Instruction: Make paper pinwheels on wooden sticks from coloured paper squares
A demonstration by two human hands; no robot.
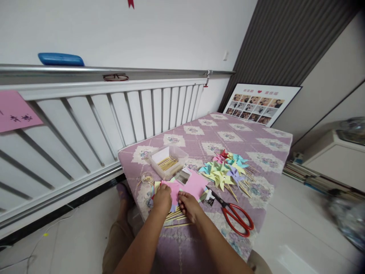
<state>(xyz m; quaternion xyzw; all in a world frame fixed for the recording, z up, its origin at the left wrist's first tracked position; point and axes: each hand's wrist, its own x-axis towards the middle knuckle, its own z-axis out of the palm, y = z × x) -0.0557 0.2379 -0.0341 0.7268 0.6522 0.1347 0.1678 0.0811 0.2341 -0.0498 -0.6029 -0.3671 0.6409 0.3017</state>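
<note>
Forearms point(144, 239) reach in from six o'clock. Right hand point(188, 205) pinches the right edge of a pink paper square point(175, 190), over floral tablecloth point(264, 184); left hand point(162, 199) curls at its left side, fingertips hidden, cannot tell grip. From paper: plastic box point(158, 168) at twelve, pinwheels point(222, 179) two, red-handled scissors point(224, 204) four, wooden sticks point(174, 217) six.

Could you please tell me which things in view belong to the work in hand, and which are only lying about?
Probably part of the work: pink paper at the left hand and right hand, loose thin sticks, clear plastic box with more sticks, paper pinwheels, red-handled scissors.

Probably just lying about: blue case, eyeglasses, photo board.
</note>
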